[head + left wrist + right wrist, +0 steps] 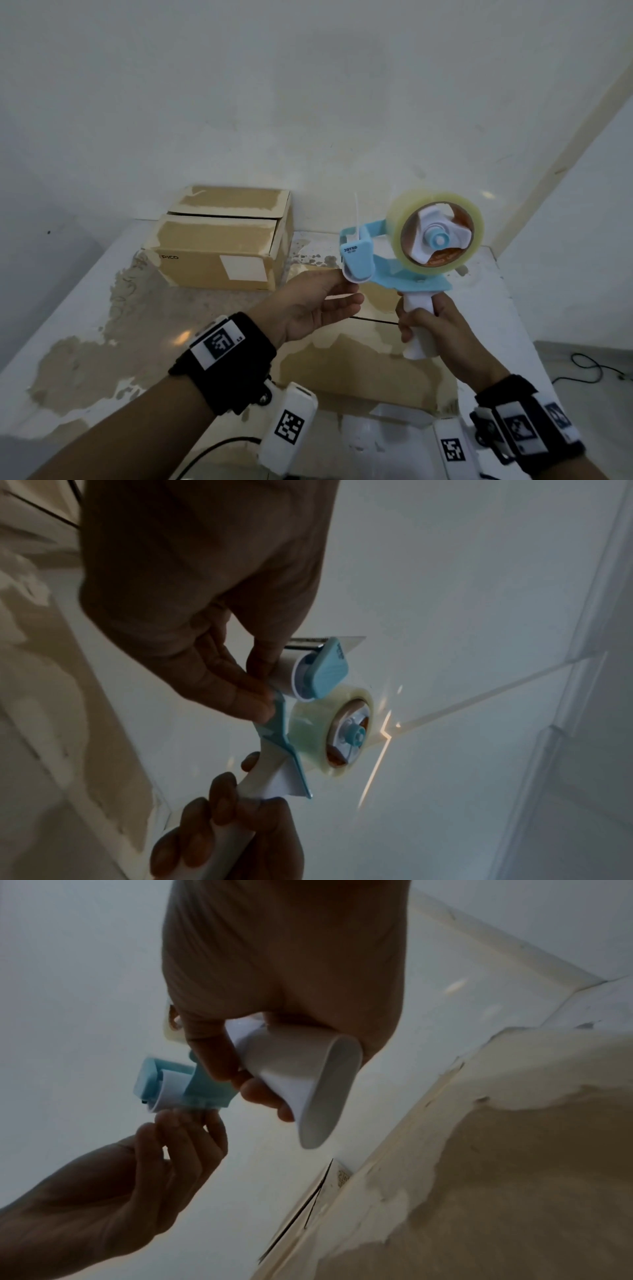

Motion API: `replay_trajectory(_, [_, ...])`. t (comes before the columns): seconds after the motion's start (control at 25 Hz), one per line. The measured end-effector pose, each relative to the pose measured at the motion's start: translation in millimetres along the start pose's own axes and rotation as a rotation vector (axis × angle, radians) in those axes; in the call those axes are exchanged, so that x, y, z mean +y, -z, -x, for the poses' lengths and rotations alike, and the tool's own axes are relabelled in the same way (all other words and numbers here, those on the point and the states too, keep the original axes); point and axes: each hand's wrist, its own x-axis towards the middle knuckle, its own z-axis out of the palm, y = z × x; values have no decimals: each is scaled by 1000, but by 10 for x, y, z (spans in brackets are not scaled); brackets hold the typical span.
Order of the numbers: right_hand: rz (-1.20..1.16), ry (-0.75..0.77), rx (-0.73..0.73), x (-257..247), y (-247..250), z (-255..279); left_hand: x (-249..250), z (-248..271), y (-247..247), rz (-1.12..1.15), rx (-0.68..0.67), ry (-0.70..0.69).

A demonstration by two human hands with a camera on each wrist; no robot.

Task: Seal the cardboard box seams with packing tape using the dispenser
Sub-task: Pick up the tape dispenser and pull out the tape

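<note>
A light-blue tape dispenser [387, 270] with a white handle [419, 339] and a clear tape roll [435, 233] is held up in the air over a cardboard box [359, 370] whose top skin is torn. My right hand [418, 318] grips the handle [301, 1074]. My left hand [346, 287] reaches to the dispenser's front end. There its thumb and fingers [253, 696] pinch the frame at the white roller [301, 674]. Whether a tape end lies between the fingers I cannot tell. The box flaps' seam shows as a dark line [308, 1204].
A second cardboard box [219, 240] with a white label stands at the back left against the wall. The white table [85, 308] has peeled brown patches. Cables lie on the floor at the right [589, 366] and at the near table edge [219, 445].
</note>
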Motion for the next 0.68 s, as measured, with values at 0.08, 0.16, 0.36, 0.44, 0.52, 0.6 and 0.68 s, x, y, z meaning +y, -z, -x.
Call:
replay_trajectory(0.08, [-2, 17, 6, -5, -9, -37, 31, -10, 9, 41, 17, -1])
replay_trajectory(0.16, [-3, 18, 4, 5, -13, -62, 39, -17, 23, 25, 10, 26])
replay_trajectory(0.36, [4, 16, -2, 32, -53, -67, 9, -33, 49, 3, -43, 39])
replay_trajectory(0.44, [12, 20, 4, 51, -57, -66, -10, -61, 50, 20, -3, -1])
replay_trajectory(0.52, [41, 24, 21, 58, -66, -62, -34, -97, 67, -12, 45, -48])
replay_trajectory(0.6, [67, 28, 47, 72, -79, -61, -56, -131, 109, -98, 97, -99])
replay_trajectory(0.68, [84, 29, 65, 108, -87, -50, -55, -161, 181, -142, 169, -157])
